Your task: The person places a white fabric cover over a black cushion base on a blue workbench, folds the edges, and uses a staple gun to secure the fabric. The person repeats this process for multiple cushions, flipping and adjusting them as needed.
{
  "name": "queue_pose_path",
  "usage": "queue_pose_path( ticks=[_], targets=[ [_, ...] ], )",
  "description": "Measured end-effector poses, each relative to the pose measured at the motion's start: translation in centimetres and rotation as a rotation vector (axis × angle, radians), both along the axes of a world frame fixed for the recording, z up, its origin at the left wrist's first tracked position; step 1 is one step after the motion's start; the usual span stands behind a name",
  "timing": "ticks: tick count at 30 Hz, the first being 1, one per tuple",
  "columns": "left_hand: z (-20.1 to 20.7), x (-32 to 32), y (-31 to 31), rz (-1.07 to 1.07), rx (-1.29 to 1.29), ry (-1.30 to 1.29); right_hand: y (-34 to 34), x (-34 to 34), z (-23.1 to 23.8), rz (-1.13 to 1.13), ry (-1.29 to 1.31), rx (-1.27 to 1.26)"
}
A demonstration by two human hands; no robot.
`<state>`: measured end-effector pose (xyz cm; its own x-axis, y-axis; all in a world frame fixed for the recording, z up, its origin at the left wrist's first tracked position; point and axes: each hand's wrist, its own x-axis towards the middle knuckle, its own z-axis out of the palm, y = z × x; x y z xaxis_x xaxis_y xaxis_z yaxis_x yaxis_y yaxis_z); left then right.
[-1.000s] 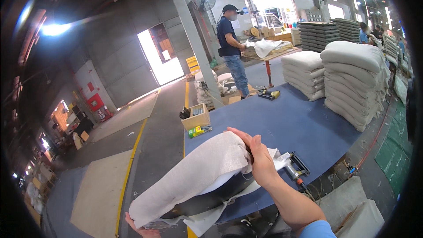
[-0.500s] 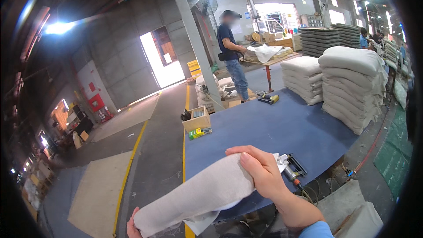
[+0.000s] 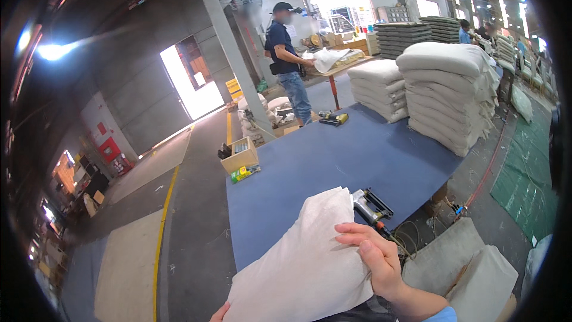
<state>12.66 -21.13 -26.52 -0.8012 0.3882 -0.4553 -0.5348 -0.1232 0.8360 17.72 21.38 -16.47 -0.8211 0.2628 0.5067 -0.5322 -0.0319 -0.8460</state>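
A padded panel covered in pale fabric [image 3: 298, 256] is held up in front of me, tilted over the near edge of the blue-covered table [image 3: 298, 164]. Its broad face shows, with soft creases. My right hand [image 3: 381, 262] grips the right edge, fingertips on the fabric and thumb alongside. Only a few fingers of my left hand [image 3: 221, 312] show, curled at the panel's lower left edge. Just beyond the right hand lies a silver and black staple gun [image 3: 370, 206], its hose trailing off the table.
Tall stacks of pale padded panels [image 3: 444, 95] stand at the table's far right. A second staple gun [image 3: 332, 118], a wooden box [image 3: 241, 156] and a green-yellow packet [image 3: 243, 174] sit farther off. Another person [image 3: 287, 62] works beyond a grey metal frame [image 3: 229, 48]. Hoses lie at right.
The panel has turned from edge-on to broad face, its lower left end coming nearer my body. Both hands have shifted right and my right hand lower. The view has swung slightly right.
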Motion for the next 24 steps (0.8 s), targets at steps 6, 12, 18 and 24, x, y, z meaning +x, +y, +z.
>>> queue_pose_path(
  ticks=[6, 12, 18, 24],
  targets=[
    [1.5, -0.5, 1.9, 0.013, -0.038, 0.017, 3.2, 3.4, -3.7, -0.019, -0.242, -0.143],
    [5.4, -1.7, 1.8, 0.15, -0.081, 0.099, 5.1, 3.3, -5.1, 0.04, -0.261, -0.286],
    [9.6, -2.6, 3.7, 0.366, -0.22, 0.168, 4.3, -0.2, -5.9, 0.143, -0.348, -0.491],
    [12.1, -2.9, 8.7, 0.529, -0.336, 0.159, 3.9, -3.1, -10.9, 0.222, -0.593, -0.71]
  ],
)
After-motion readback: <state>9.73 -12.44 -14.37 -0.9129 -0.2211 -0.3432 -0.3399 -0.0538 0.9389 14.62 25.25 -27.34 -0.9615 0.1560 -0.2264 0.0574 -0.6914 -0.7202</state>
